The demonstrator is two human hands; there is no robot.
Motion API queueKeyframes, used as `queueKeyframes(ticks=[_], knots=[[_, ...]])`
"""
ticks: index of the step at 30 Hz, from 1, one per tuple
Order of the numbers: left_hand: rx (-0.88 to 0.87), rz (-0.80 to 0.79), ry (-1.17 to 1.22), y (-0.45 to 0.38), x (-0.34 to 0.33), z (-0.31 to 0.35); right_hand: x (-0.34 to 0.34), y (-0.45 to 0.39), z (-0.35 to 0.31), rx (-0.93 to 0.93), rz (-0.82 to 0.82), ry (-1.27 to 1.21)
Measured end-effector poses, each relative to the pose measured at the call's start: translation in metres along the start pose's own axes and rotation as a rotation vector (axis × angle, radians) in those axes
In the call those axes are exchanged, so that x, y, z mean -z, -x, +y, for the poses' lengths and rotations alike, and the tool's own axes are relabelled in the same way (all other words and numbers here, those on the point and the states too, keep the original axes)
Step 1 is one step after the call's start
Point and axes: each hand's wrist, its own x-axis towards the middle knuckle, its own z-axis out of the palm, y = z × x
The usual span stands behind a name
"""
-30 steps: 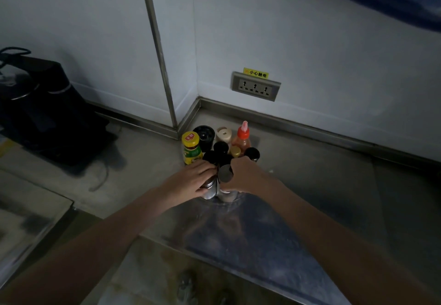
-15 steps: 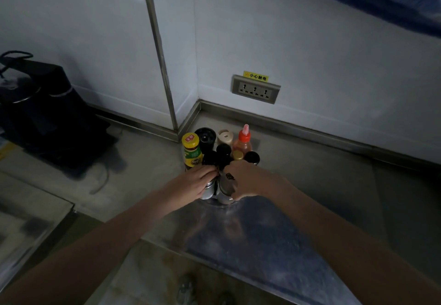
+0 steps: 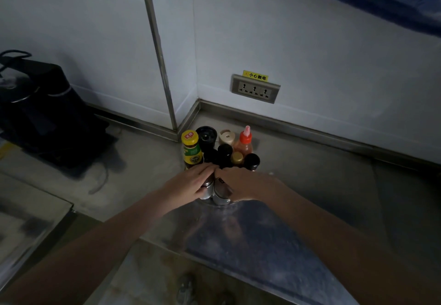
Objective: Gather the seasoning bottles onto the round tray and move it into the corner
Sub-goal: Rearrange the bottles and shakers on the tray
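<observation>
Several seasoning bottles stand packed together near the wall corner: a yellow-capped jar (image 3: 190,148), a black grinder (image 3: 206,135), a beige-lidded pot (image 3: 226,136), a red-nozzled sauce bottle (image 3: 245,140) and dark-capped bottles (image 3: 251,161). The round tray (image 3: 210,201) under them shows only as a thin metal rim at the front. My left hand (image 3: 191,183) curls over one steel shaker (image 3: 207,191) at the front. My right hand (image 3: 241,185) wraps a second steel shaker (image 3: 221,196). The fingertips of both hands meet above the shakers.
A steel counter (image 3: 238,233) runs to white walls that meet at the corner (image 3: 198,104). A wall socket (image 3: 255,88) sits to the right of it. A black appliance (image 3: 45,113) with a cable stands at the left. The counter's front edge is close below my arms.
My hands have drawn closer together over the front shakers, so the fingertips now touch. The bottle cluster has hardly shifted against the corner.
</observation>
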Motion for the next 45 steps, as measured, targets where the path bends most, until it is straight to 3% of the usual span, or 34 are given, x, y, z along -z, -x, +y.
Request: queueKeyframes(ticks=[3,11,19,24,29,35,45], knots=[[0.014,-0.022,0.09,-0.001,-0.001,-0.002,0.001,-0.002,0.002,0.043,-0.023,0.053],[-0.014,-0.049,0.006,0.004,-0.003,-0.002,-0.002,-0.006,0.005,0.054,-0.027,0.052],[0.164,0.044,0.195,0.006,-0.01,0.014,-0.022,0.002,0.006,0.059,0.166,0.078],[0.163,0.033,0.146,-0.002,-0.017,0.014,-0.018,0.009,0.02,0.098,0.199,0.033],[0.094,0.015,0.104,-0.004,-0.019,0.009,0.005,0.009,0.03,0.032,0.383,-0.102],[0.053,-0.046,0.043,-0.007,-0.013,0.003,0.005,-0.019,0.021,-0.027,0.252,0.094],[0.01,-0.057,-0.007,-0.005,-0.012,-0.005,-0.002,-0.028,0.018,-0.023,0.271,0.218]])
